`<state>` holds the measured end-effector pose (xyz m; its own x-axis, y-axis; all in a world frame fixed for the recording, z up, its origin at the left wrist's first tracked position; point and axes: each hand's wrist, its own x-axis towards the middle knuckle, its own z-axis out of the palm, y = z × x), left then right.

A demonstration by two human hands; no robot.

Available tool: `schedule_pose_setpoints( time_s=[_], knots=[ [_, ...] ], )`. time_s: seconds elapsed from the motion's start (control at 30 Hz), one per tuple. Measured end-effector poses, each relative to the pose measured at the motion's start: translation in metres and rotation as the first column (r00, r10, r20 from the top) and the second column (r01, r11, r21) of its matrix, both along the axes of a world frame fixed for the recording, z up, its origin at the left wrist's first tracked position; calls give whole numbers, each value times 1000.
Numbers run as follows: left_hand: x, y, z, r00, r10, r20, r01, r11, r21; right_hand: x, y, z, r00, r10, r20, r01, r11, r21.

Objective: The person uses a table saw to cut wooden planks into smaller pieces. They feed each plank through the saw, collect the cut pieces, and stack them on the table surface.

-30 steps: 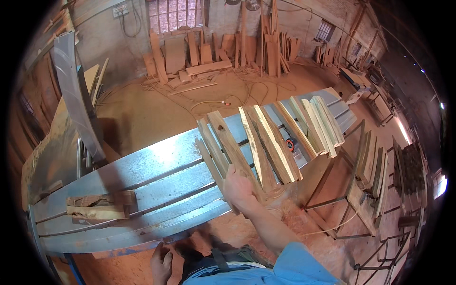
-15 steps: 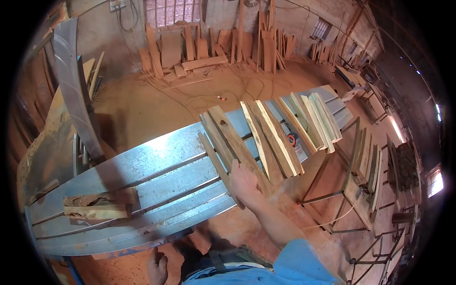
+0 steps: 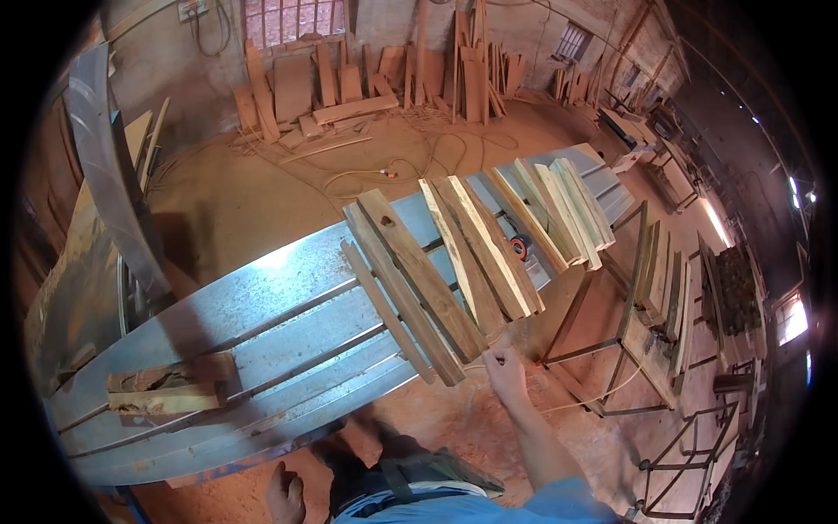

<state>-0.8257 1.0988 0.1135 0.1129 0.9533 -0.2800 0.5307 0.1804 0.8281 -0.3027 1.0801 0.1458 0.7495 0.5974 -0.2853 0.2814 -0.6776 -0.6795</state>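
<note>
My right hand is just off the near ends of the planks, its fingers curled in with nothing visible in them. Closest to it are a wide brown plank with a dark knot and a pale-edged plank. A narrow brown strip lies to their left, beside another long plank. All rest crosswise on a slotted metal table. Low by my side hangs my left hand, loosely closed and apart from everything.
Rough wood pieces lie on the table's left end. A wide metal band rises behind them. More pale planks and a round orange-black tool are farther right. A metal-framed rack holds boards; cables cross the floor.
My right hand has left the left-hand planks and moved right, past their near ends. The planks beside it now lie closer together. My left hand stays low.
</note>
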Motion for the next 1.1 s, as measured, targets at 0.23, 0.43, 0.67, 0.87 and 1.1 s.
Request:
schedule_pose_setpoints(
  time_s=[0.23,0.43,0.67,0.87,1.1],
  knots=[
    [27,9,22,999,16,42,-11,993,-118,-11,15,-37,391,60,-918,541,793,282],
    [31,7,26,999,14,29,-10,992,-125,-43,23,-8,960,-86,-268,178,923,340],
    [25,-1,20,1000,22,7,-21,993,-115,-41,19,-4,997,-32,-77,52,958,280],
    [37,-1,22,1000,20,-12,-21,995,-97,-31,14,-7,992,-30,-122,70,940,335],
    [38,-2,39,986,-2,-166,-12,997,-81,-17,21,0,993,24,-113,-15,996,83]
  ],
)
